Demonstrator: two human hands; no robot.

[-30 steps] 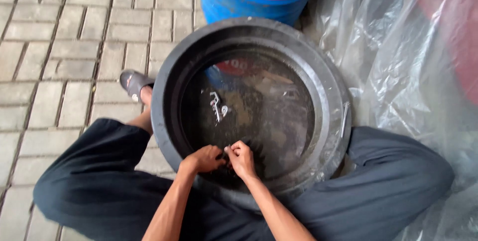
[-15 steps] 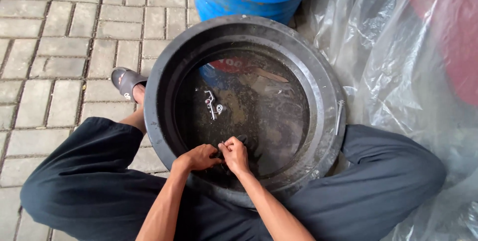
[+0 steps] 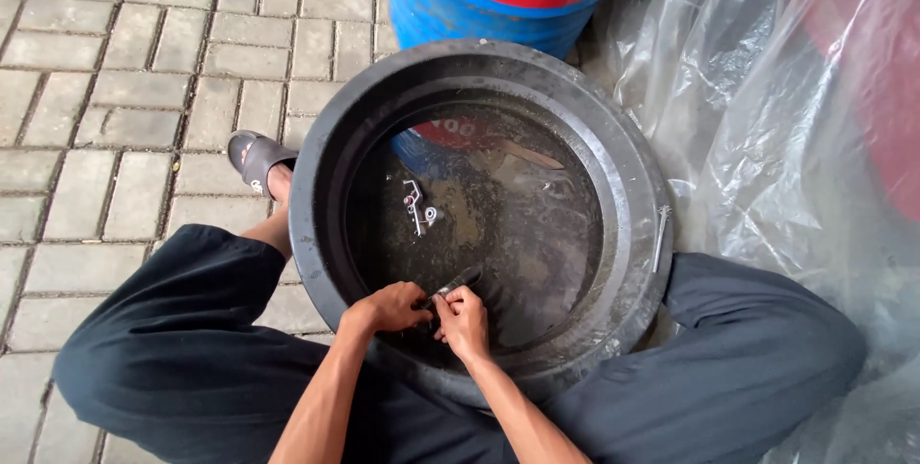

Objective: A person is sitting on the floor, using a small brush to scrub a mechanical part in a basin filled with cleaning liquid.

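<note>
A floor of grey paving bricks (image 3: 115, 90) is seen, on which a wide black basin (image 3: 632, 176) of dark water is set between the knees of a seated person. At its near side a small dark strip-like piece (image 3: 456, 282) is pinched between the left hand (image 3: 388, 309) and the right hand (image 3: 464, 322), both closed on it just at the water. A few small metal parts (image 3: 419, 207) lie apart on the basin floor, so more work seems left. Behind the basin a blue and red drum (image 3: 479, 4) with white lettering is placed; clear plastic sheeting (image 3: 767, 138) is heaped to the right.
</note>
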